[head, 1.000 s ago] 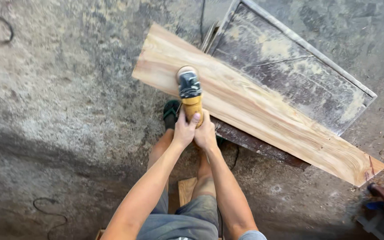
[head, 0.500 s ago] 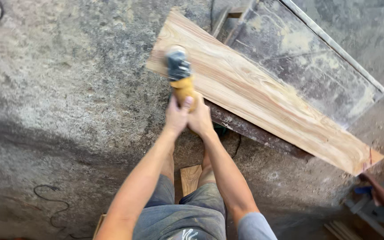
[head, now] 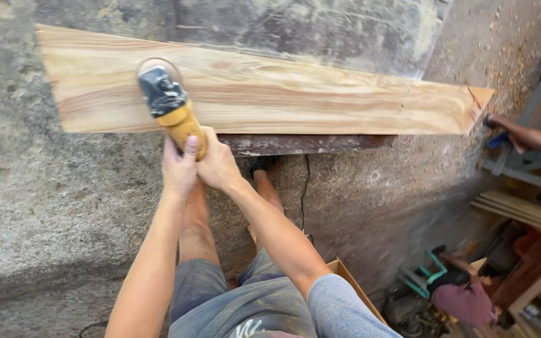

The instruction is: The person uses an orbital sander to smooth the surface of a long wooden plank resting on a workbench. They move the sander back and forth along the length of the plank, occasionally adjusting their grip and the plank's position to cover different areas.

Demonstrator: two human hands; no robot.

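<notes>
A long pale wooden plank [head: 295, 94] lies across a dark metal frame [head: 308, 144] on the dusty floor. A handheld sander with a yellow body and black head [head: 167, 103] rests on the plank near its left end. My left hand [head: 180, 166] and my right hand [head: 217, 166] both grip the yellow handle, side by side. My bare legs and a dark sandal [head: 261, 164] show below the plank's near edge.
Another person's hand [head: 524, 136] touches the plank's right end. A second person in a maroon top [head: 464, 300] crouches at the lower right by a green-handled tool [head: 424, 278]. Stacked wood strips [head: 521, 209] lie right. A black cord [head: 303, 188] runs down from the frame.
The view has swung so the plank now lies level across the top. The sander has travelled along the plank toward its left end, both hands still gripping it.
</notes>
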